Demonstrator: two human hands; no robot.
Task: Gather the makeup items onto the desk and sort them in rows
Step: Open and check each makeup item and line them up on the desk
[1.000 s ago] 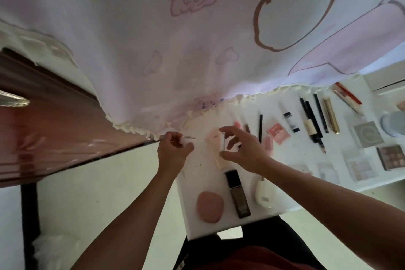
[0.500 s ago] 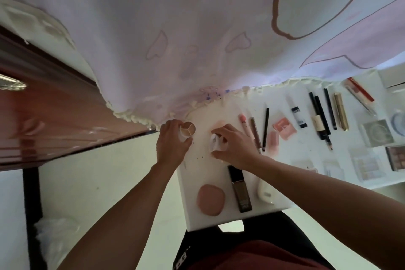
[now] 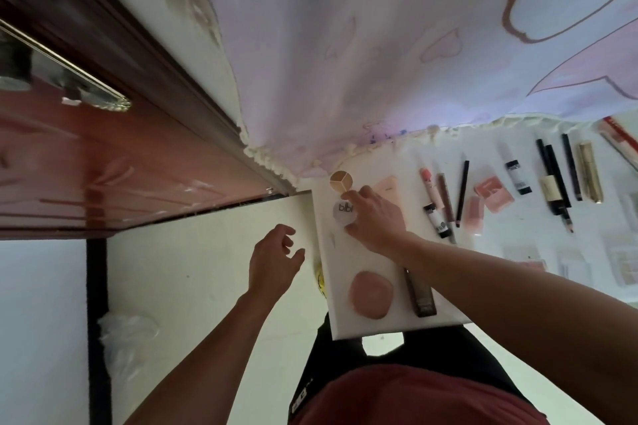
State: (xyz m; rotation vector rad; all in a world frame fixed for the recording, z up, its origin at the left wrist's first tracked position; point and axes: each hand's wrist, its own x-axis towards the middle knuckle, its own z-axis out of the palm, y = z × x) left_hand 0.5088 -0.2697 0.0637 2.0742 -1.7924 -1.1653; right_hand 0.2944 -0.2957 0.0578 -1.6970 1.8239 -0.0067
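Right hand (image 3: 376, 217) is reaching over the desk (image 3: 348, 323), forefinger and thumb curling round the rim of a white lid (image 3: 344, 213) and pinching it. The lid is lying logo-up near the desk's left edge, just beside an open pot (image 3: 341, 181) with three tan shades. Left hand (image 3: 276, 257) is hanging off the desk over the floor (image 3: 193, 286), fingers loosely bent and holding nothing.

The step looks like placing the lid in line with its pot. To do it well:
- Keep the lid flat.
- Set it close to the pot without overlapping it.
- Keep both back from the left edge, since a nudge there could send them off.
- Let go straight up so the lid is not dragging.

Surface: the white desk is also carrying a pink pad (image 3: 371, 295) and a brown bottle (image 3: 419, 293) near the front. Further right are a thin black pencil (image 3: 462, 193), a pink case (image 3: 493, 193), black pens (image 3: 554, 176) and a gold tube (image 3: 591, 172), lying roughly parallel. The flat palettes at far right are too blurred to name.

Room: a pink printed cloth (image 3: 379, 45) is hanging over the desk's back edge. A dark red cabinet (image 3: 103, 166) is standing at left, with a plastic bag (image 3: 127, 328) on the floor.
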